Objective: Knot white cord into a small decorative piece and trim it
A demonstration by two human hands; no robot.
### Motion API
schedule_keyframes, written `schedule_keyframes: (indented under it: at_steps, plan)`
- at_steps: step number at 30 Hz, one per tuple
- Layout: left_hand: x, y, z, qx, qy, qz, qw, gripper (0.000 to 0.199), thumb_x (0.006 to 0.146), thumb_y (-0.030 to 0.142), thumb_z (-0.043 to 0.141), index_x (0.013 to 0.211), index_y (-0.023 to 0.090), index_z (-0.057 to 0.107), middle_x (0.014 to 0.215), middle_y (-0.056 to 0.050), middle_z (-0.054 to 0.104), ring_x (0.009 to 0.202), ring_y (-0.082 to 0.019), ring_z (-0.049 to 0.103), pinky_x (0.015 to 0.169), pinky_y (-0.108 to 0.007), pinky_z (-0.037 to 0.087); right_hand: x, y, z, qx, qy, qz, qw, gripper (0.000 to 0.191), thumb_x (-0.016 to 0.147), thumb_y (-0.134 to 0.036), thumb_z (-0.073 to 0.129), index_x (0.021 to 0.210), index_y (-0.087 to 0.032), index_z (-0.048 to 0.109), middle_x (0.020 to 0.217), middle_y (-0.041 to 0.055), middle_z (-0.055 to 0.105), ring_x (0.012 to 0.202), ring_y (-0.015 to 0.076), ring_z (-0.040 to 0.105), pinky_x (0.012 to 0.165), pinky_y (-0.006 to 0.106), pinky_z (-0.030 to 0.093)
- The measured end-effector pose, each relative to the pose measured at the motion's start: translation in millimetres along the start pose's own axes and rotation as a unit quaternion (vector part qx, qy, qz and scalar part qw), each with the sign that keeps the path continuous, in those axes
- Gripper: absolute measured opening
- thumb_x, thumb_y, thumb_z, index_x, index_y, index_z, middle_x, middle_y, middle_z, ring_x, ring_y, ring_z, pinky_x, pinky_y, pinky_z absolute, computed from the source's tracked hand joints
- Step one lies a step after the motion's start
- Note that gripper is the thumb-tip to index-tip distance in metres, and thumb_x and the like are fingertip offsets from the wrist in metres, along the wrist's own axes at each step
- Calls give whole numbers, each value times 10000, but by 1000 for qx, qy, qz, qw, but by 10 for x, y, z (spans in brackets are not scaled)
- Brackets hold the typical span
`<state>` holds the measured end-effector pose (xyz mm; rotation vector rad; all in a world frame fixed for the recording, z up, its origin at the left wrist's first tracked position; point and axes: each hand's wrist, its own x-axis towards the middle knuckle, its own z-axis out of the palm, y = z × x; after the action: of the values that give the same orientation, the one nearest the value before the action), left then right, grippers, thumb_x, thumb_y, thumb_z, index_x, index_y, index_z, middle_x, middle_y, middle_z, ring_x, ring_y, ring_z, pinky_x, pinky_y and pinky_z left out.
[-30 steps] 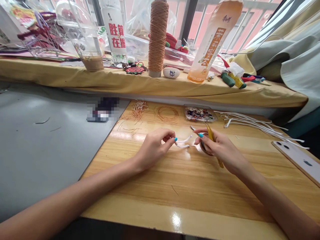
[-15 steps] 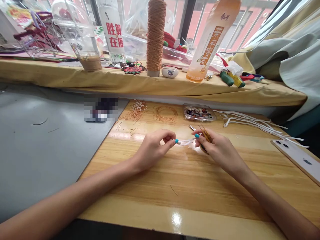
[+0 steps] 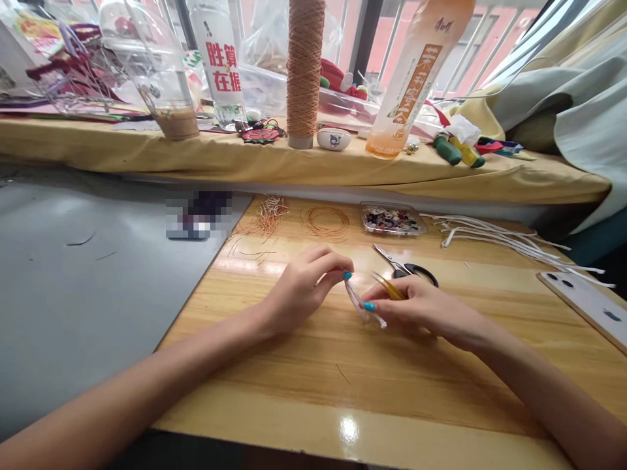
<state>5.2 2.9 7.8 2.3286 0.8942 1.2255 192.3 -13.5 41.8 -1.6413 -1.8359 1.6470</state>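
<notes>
Thumb and fingers of my left hand (image 3: 308,284) pinch the upper end of a short white cord (image 3: 353,299), which hangs down to the right over the wooden table (image 3: 274,391). My right hand (image 3: 416,307) is closed around gold-coloured tweezers (image 3: 392,288), with their tips pointing up and left. Its blue-nailed thumb lies against the lower part of the cord. Just behind the right hand, black-handled scissors (image 3: 399,266) lie with their blades slightly apart.
Behind the hands are orange thread scraps (image 3: 272,215), a coil of orange thread (image 3: 326,222) and a clear box of beads (image 3: 392,219). White cords (image 3: 509,245) and a phone (image 3: 582,303) lie right. Bottles and a thread spool (image 3: 304,72) stand on the ledge.
My right hand has moved down and slightly forward of the scissors, uncovering them. The white cord has swung from nearly level to hanging downward. My left hand keeps its pinch.
</notes>
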Motion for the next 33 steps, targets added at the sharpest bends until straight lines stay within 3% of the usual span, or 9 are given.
schedule_keyframes:
  at_steps: [3, 7, 11, 14, 19, 25, 27, 29, 33]
  plan:
    - [2, 22, -8, 3, 4, 19, 1000, 119, 802, 154, 439, 860, 149, 543, 771, -28, 544, 738, -95, 486, 672, -213, 407, -14, -1, 34, 20, -38, 11, 999, 322, 651, -459, 563, 697, -142, 592, 456, -54, 389, 346, 24, 241, 334, 189, 130]
    - [9, 100, -2, -19, 40, -69, 997, 225, 772, 232, 497, 972, 129, 505, 834, -41, 543, 690, -87, 481, 644, -214, 404, 37, 38, 76, 105, 63, -59, 991, 306, 635, -435, 588, 704, -139, 565, 517, -38, 457, 369, 16, 241, 345, 186, 123]
    - [7, 198, 13, -84, -83, -192, 974, 249, 802, 289, 426, 690, 126, 577, 631, -5, 541, 585, -81, 457, 560, -200, 364, 77, 59, 117, 149, 143, -120, 971, 317, 650, -435, 583, 778, -149, 533, 570, -31, 513, 368, 16, 230, 349, 188, 131]
    - [-18, 220, 43, -172, -156, -242, 942, 264, 796, 318, 418, 749, 144, 611, 679, -4, 569, 577, -77, 459, 532, -191, 353, 56, 47, 143, 99, 163, -155, 969, 261, 693, -416, 552, 731, -159, 530, 580, -29, 520, 387, 30, 286, 369, 190, 199]
    - [-52, 186, 108, -305, -197, -342, 867, 264, 749, 350, 461, 843, 141, 592, 714, -9, 571, 434, -35, 383, 392, -160, 294, 37, 59, 189, 19, 182, -191, 964, 266, 746, -404, 498, 644, -159, 516, 616, 0, 536, 552, 87, 463, 511, 204, 355]
    - [-17, 202, 99, -423, -157, -423, 786, 178, 646, 269, 582, 751, 131, 543, 672, -2, 559, 398, -20, 396, 362, -145, 323, 48, 120, 209, -43, 195, -248, 948, 298, 791, -391, 438, 1006, -186, 453, 783, 29, 571, 665, 121, 534, 592, 230, 425]
    - [-13, 191, 83, -452, -123, -430, 772, 168, 637, 264, 594, 717, 132, 527, 674, 2, 555, 391, -11, 386, 347, -135, 310, 27, 135, 158, -149, 269, -273, 912, 292, 816, -359, 406, 1053, -188, 425, 796, 34, 572, 619, 111, 524, 569, 229, 416]
    - [-15, 161, 71, -462, -84, -434, 769, 170, 640, 274, 596, 706, 137, 520, 685, 6, 554, 387, -6, 379, 336, -130, 299, 3, 139, 86, -293, 330, -310, 842, 241, 844, -307, 357, 1024, -188, 464, 797, 44, 573, 587, 108, 508, 552, 233, 394]
    - [-22, 78, 58, -430, -27, -432, 792, 156, 658, 291, 577, 702, 146, 538, 656, 20, 539, 378, -9, 371, 327, -135, 281, -7, 123, -7, -501, 330, -381, 703, 247, 849, -235, 345, 977, -166, 545, 770, 66, 571, 670, 151, 505, 580, 259, 373]
